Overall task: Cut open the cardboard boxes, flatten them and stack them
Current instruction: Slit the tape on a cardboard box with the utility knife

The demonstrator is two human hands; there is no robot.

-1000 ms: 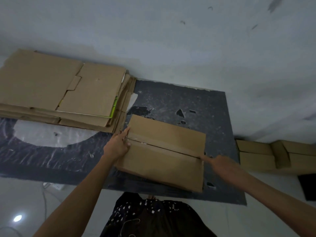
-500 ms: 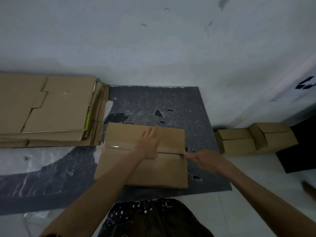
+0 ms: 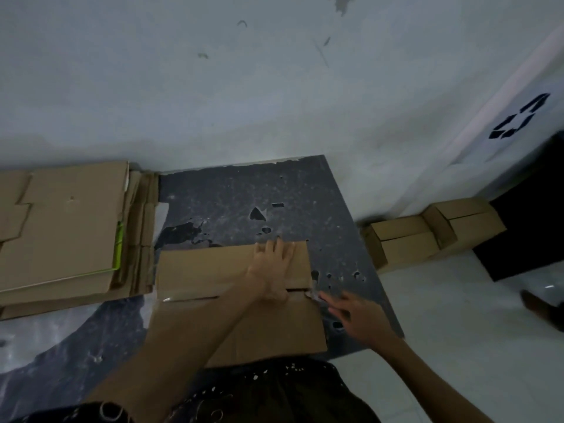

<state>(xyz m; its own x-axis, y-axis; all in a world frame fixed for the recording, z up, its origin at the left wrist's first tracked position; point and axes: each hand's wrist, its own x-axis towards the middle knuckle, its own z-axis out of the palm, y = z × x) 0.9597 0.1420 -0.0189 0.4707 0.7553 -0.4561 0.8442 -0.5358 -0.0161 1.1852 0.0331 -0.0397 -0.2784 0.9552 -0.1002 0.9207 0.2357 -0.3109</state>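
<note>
A closed brown cardboard box (image 3: 232,328) lies on a dark mat (image 3: 244,193) just in front of me, its top flaps meeting in a taped seam (image 3: 189,298). My left hand (image 3: 273,264) presses flat on the far flap near the box's right end, fingers straight. My right hand (image 3: 351,312) hovers at the right end of the seam, fingers loosely spread and blurred; nothing shows in it. A whitish scrap of tape (image 3: 314,296) sticks out at that seam end. A stack of flattened cardboard (image 3: 61,227) lies to the left, touching the box's left corner.
Two closed cardboard boxes (image 3: 406,239) (image 3: 467,221) sit against the wall at the right. A white panel with a recycling symbol (image 3: 518,117) leans above them, beside a black object (image 3: 534,233). Pale tiled floor (image 3: 457,331) lies right of the mat.
My left hand slid along the box from the seam's left end to the far flap at the right end. My right hand drew slightly back from the seam's right end. The view panned right.
</note>
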